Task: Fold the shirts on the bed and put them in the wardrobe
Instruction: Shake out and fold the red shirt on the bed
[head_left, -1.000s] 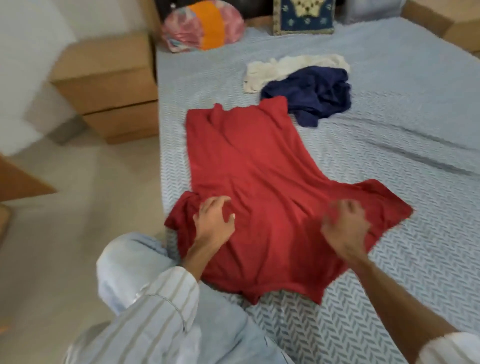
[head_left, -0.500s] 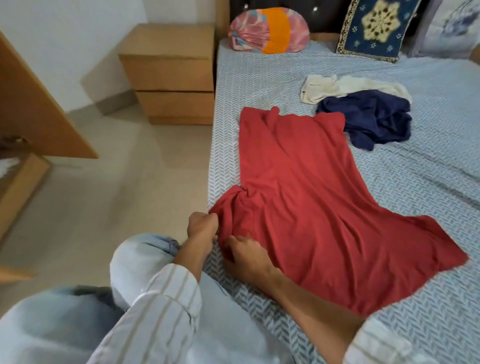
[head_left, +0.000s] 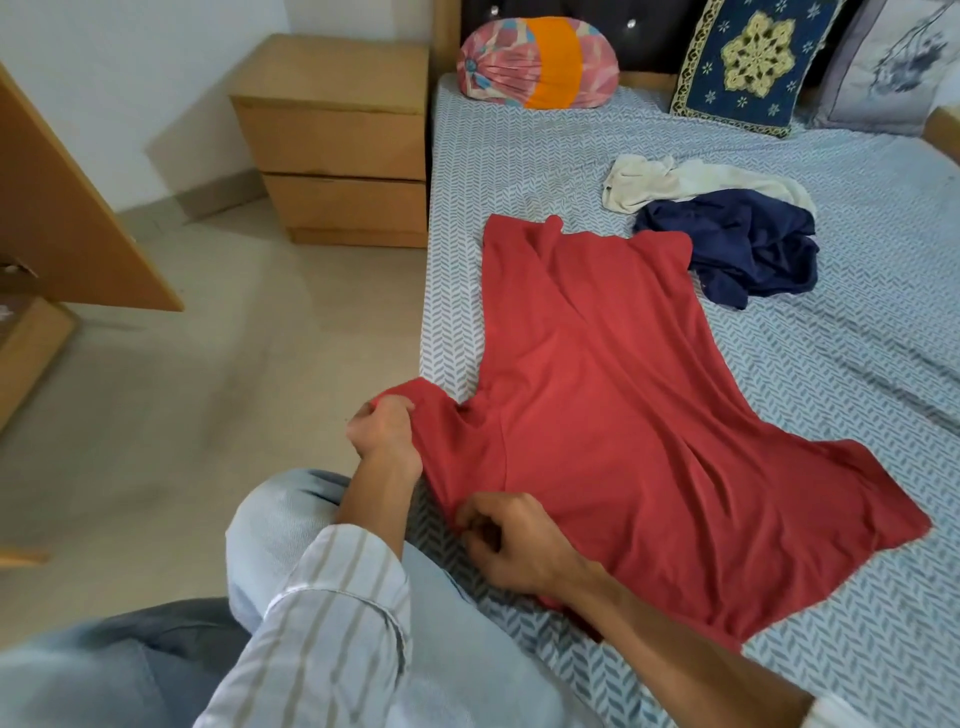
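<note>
The left hand (head_left: 385, 434) and right hand (head_left: 511, 545) are each pinching, in a narrow grip, one sleeve of the red cotton shirt (head_left: 613, 395) lying on the chevron-patterned bed (head_left: 841, 374).

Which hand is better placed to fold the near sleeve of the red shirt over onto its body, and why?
Left. The left hand already grips the tip of the near sleeve of the red shirt at the bed's edge; the right hand pinches the shirt's lower edge, anchoring it.
</note>
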